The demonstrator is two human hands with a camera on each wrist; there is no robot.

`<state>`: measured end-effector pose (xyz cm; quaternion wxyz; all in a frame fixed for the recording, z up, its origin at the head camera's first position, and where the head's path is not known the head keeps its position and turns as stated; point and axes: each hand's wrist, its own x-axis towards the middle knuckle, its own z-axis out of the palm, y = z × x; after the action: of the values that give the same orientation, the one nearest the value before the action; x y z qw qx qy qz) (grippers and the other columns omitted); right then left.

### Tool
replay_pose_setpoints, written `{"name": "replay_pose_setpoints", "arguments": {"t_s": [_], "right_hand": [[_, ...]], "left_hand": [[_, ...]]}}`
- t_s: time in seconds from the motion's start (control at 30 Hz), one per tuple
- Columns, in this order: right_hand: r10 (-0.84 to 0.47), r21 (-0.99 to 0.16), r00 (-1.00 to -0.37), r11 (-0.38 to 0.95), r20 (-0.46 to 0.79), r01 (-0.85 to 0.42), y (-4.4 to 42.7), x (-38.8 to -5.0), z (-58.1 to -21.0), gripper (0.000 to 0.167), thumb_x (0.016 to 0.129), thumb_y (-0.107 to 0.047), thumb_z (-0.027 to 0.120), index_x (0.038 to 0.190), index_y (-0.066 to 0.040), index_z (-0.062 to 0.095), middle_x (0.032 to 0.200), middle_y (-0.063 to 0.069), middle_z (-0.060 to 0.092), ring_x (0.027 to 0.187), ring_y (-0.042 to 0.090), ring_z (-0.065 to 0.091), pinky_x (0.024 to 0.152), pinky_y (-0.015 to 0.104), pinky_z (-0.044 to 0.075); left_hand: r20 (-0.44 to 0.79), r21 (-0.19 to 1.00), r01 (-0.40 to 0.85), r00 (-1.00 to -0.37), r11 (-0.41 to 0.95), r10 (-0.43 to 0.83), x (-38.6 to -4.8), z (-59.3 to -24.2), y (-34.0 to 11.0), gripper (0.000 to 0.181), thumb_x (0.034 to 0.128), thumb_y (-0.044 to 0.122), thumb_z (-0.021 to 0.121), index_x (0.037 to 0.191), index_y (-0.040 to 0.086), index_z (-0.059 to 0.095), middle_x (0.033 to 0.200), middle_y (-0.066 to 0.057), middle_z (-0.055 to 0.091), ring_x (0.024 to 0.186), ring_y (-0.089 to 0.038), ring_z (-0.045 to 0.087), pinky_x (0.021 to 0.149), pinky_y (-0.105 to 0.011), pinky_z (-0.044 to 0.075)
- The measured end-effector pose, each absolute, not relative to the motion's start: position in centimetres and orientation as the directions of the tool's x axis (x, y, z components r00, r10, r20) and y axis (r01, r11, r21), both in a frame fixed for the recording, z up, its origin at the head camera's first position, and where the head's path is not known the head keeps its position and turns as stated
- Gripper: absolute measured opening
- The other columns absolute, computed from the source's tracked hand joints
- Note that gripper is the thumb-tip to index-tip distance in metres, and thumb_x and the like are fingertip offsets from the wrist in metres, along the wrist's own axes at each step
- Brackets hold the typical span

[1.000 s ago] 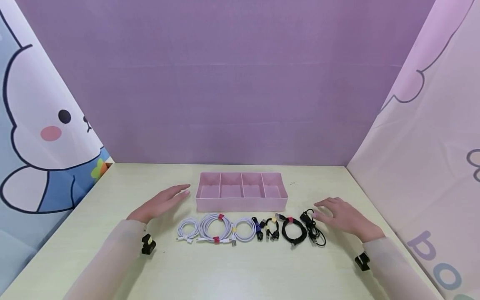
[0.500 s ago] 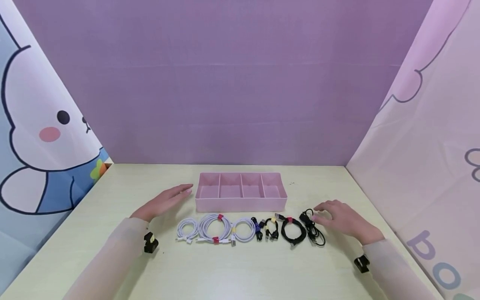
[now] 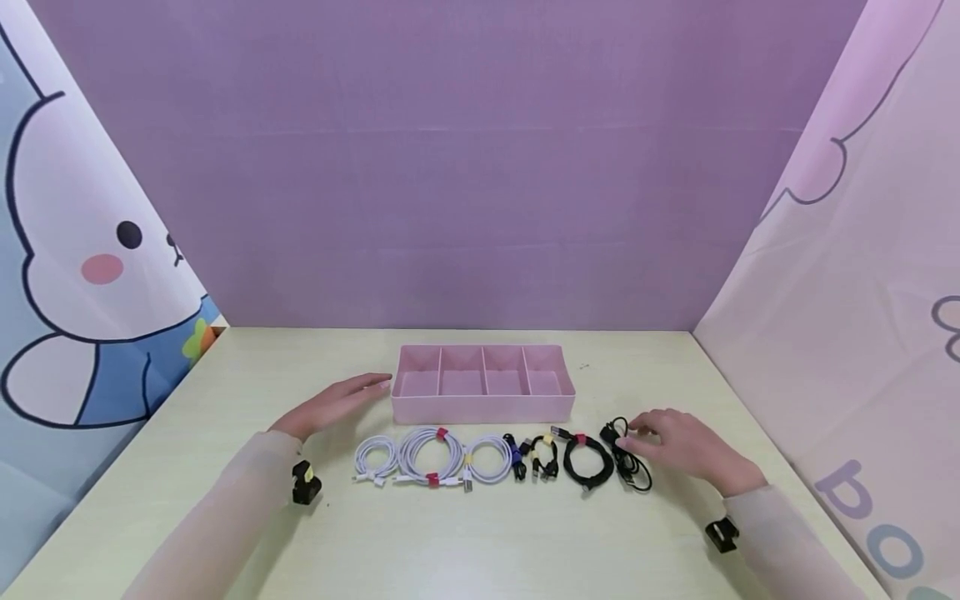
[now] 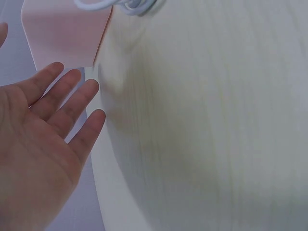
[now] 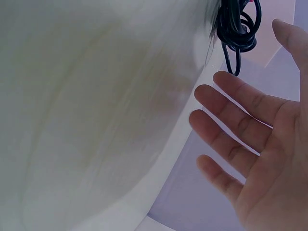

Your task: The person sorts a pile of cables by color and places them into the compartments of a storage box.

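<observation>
My left hand point(image 3: 330, 407) reaches toward the left end of the pink four-compartment box point(image 3: 483, 410), holding nothing. Its fingers are extended and spread in the left wrist view. Beside the black cable bundle point(image 3: 625, 458) at the right end of the row hovers my right hand point(image 3: 686, 447), fingers relaxed and nothing held. In the right wrist view a gap shows between the fingers and the black cable point(image 5: 238, 29). Left of that bundle lies a coiled black cable point(image 3: 567, 471) with a red tie.
Along the row lie a small white coiled cable point(image 3: 362, 454), a larger white coil point(image 3: 405, 457) with red ties, a white coil point(image 3: 489, 482) with a yellow tie, and two short black cables, one with a blue tie point(image 3: 516, 454), one with a yellow tie point(image 3: 548, 440). A purple panel point(image 3: 465, 167) stands behind.
My left hand has moved slightly right, closer to the box. My right hand has shifted slightly left and nearer the front, toward the black cable bundle. The cables and box stay put.
</observation>
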<state>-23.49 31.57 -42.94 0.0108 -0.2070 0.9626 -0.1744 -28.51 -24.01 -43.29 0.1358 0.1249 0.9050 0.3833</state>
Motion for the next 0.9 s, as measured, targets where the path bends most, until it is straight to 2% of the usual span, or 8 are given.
{"name": "replay_pose_setpoints", "arguments": {"t_s": [0.2,0.37,0.53,0.9], "right_hand": [[-0.39,-0.402,-0.921,0.843,0.004,-0.358,31.3,-23.5,-43.1,0.057,0.094,-0.056,0.064,0.117,-0.005,0.069,0.101,-0.002,0.07,0.091,0.016,0.066,0.08,0.041,0.055],[-0.382,-0.408,-0.924,0.844,-0.002,-0.348,31.2,-23.5,-43.1,0.056,0.093,-0.056,0.065,0.114,-0.005,0.07,0.098,-0.002,0.07,0.089,0.016,0.065,0.078,0.04,0.055],[-0.385,-0.399,-0.923,0.846,0.002,-0.354,31.0,-23.5,-43.2,0.054,0.092,-0.056,0.066,0.11,-0.006,0.071,0.095,-0.004,0.069,0.087,0.014,0.065,0.077,0.039,0.055],[-0.387,-0.395,-0.922,0.848,-0.01,-0.352,30.5,-23.4,-42.9,0.04,0.092,-0.055,0.067,0.093,-0.015,0.071,0.087,-0.009,0.065,0.078,0.009,0.059,0.072,0.034,0.053]], "left_hand": [[-0.152,0.75,0.12,-0.926,0.651,0.346,-28.8,-43.6,-23.9,0.073,0.1007,0.065,0.039,0.157,0.017,0.036,0.16,-0.013,0.033,0.147,-0.043,0.022,0.111,-0.072,0.016],[-0.167,0.769,0.104,-0.919,0.631,0.356,-28.9,-43.8,-23.6,0.069,0.1024,0.058,0.043,0.157,0.018,0.034,0.16,-0.013,0.033,0.147,-0.043,0.023,0.111,-0.072,0.017],[-0.181,0.781,0.083,-0.918,0.619,0.352,-28.9,-43.9,-23.4,0.07,0.102,0.058,0.044,0.158,0.017,0.033,0.161,-0.013,0.032,0.147,-0.042,0.022,0.111,-0.072,0.017],[-0.187,0.789,0.081,-0.913,0.609,0.363,-28.6,-43.6,-23.2,0.07,0.1028,0.056,0.043,0.158,0.015,0.031,0.16,-0.015,0.032,0.147,-0.043,0.022,0.111,-0.072,0.017]]}}
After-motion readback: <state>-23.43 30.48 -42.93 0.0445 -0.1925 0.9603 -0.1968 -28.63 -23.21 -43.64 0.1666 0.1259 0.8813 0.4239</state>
